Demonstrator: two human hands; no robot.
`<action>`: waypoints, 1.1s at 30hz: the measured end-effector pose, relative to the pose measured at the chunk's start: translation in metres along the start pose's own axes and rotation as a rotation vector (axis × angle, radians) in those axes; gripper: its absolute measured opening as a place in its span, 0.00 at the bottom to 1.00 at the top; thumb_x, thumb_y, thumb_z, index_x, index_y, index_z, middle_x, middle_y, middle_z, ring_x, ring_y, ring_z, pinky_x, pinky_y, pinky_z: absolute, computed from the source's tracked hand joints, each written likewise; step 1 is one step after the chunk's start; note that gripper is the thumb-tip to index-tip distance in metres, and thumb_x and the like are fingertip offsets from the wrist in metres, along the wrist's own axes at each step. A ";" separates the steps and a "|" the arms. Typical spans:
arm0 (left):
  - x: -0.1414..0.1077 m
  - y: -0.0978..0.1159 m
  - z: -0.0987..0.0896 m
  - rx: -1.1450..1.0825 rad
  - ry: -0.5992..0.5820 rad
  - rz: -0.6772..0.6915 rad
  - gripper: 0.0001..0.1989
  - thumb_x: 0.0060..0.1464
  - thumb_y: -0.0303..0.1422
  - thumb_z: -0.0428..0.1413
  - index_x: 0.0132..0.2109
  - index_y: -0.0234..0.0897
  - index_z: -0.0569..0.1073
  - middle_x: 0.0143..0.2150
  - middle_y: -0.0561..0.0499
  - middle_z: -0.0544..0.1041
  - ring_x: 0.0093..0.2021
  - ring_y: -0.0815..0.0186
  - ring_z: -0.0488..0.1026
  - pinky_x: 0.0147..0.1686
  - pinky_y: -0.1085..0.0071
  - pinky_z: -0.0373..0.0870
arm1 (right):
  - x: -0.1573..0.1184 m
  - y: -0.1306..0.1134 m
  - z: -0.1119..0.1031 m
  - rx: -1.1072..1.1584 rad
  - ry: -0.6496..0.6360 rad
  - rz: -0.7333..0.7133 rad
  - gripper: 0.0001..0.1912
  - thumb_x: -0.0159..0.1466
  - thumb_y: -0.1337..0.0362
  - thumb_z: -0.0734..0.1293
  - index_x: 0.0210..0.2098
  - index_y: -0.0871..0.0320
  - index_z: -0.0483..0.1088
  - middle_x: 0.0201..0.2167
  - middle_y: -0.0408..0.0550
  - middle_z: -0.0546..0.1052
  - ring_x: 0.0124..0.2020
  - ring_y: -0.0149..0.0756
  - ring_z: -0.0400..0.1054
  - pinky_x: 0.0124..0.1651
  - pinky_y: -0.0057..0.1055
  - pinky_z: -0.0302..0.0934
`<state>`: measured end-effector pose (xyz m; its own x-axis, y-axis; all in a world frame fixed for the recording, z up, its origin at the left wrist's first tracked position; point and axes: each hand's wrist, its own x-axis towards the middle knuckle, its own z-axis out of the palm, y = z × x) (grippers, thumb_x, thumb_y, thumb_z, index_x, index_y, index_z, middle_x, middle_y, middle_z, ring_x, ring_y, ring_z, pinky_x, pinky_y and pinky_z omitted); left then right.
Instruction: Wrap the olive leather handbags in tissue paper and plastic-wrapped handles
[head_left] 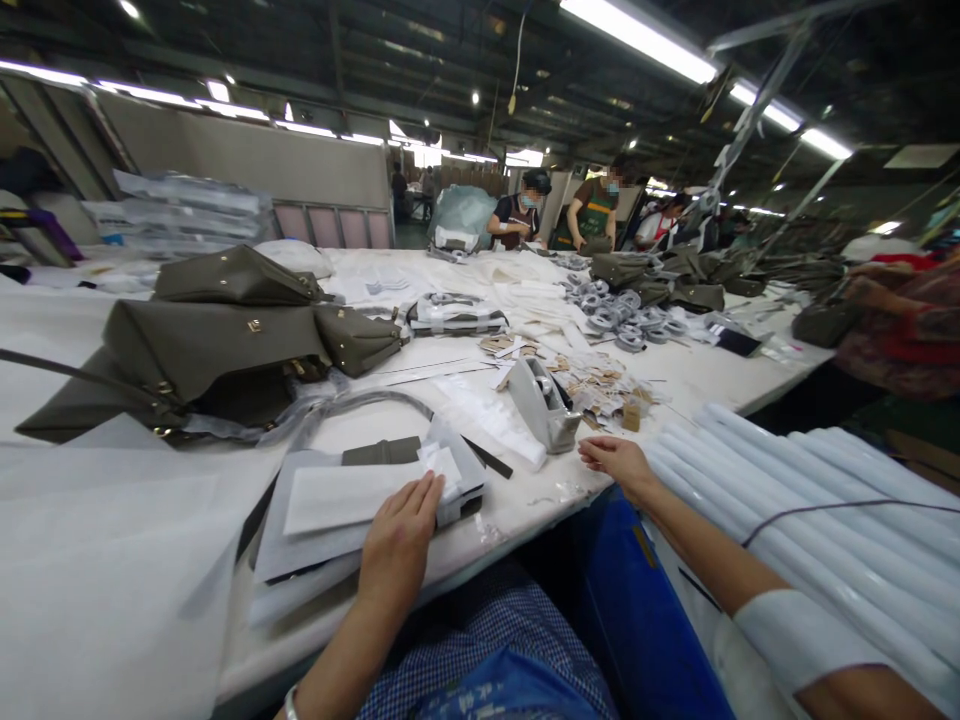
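Observation:
My left hand (401, 530) lies flat with fingers stretched on a flat handbag panel (382, 451) wrapped in white paper (349, 495) at the table's near edge. Clear tape shows at the wrapped panel's right end, and a dark strap (390, 398) loops behind it. To the right, my right hand (619, 462) is pinched closed just beside the cutting end of a grey tape dispenser (540, 405). Whatever sits between those fingertips is too small to make out. White packing strips (491, 415) lie left of the dispenser.
Olive handbags (217, 345) are piled at left, near a large white sheet (112, 560). Tags (600, 385) and wrapped strap rolls (622, 310) lie beyond the dispenser. White plastic-wrapped rolls (810, 530) and a blue bin (637, 610) stand at right. Several people work across the table.

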<state>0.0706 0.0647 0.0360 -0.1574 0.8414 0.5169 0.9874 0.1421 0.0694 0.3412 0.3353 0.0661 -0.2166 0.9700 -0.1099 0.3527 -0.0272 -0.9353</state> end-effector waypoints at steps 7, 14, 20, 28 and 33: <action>-0.001 -0.001 0.000 -0.036 -0.018 -0.004 0.26 0.60 0.22 0.52 0.64 0.35 0.66 0.63 0.45 0.71 0.58 0.55 0.70 0.57 0.58 0.68 | -0.025 -0.037 -0.027 -0.527 -0.239 -0.659 0.08 0.63 0.60 0.69 0.37 0.53 0.80 0.36 0.47 0.82 0.38 0.38 0.75 0.47 0.34 0.67; 0.000 0.002 -0.002 -0.048 -0.017 -0.038 0.23 0.61 0.21 0.51 0.62 0.35 0.68 0.62 0.45 0.72 0.57 0.56 0.71 0.56 0.59 0.69 | -0.051 -0.116 0.029 -0.695 -0.777 -1.112 0.11 0.70 0.62 0.63 0.44 0.55 0.77 0.40 0.49 0.80 0.40 0.33 0.74 0.43 0.26 0.63; 0.002 0.007 -0.006 -0.042 -0.030 -0.072 0.22 0.61 0.22 0.52 0.62 0.35 0.69 0.61 0.43 0.73 0.56 0.57 0.71 0.55 0.59 0.70 | -0.042 -0.156 0.121 -0.715 -1.158 -1.158 0.13 0.67 0.55 0.65 0.35 0.57 0.76 0.31 0.48 0.78 0.31 0.32 0.71 0.36 0.26 0.59; 0.001 0.008 -0.002 -0.034 -0.017 -0.079 0.21 0.63 0.24 0.52 0.62 0.35 0.67 0.61 0.43 0.73 0.56 0.57 0.71 0.54 0.59 0.70 | -0.001 -0.160 0.215 -1.068 -1.366 -1.275 0.05 0.61 0.62 0.69 0.34 0.54 0.78 0.29 0.43 0.79 0.29 0.31 0.68 0.30 0.26 0.51; 0.001 0.008 -0.003 -0.041 -0.028 -0.090 0.21 0.63 0.24 0.51 0.62 0.36 0.67 0.62 0.42 0.71 0.57 0.58 0.70 0.55 0.59 0.69 | 0.000 -0.159 0.239 -1.295 -1.374 -1.362 0.05 0.60 0.61 0.70 0.36 0.50 0.79 0.33 0.43 0.81 0.31 0.33 0.69 0.29 0.28 0.47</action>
<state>0.0779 0.0650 0.0398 -0.2451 0.8403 0.4835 0.9690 0.1967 0.1494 0.0677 0.2823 0.1345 -0.8092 -0.3993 -0.4311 -0.4092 0.9094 -0.0742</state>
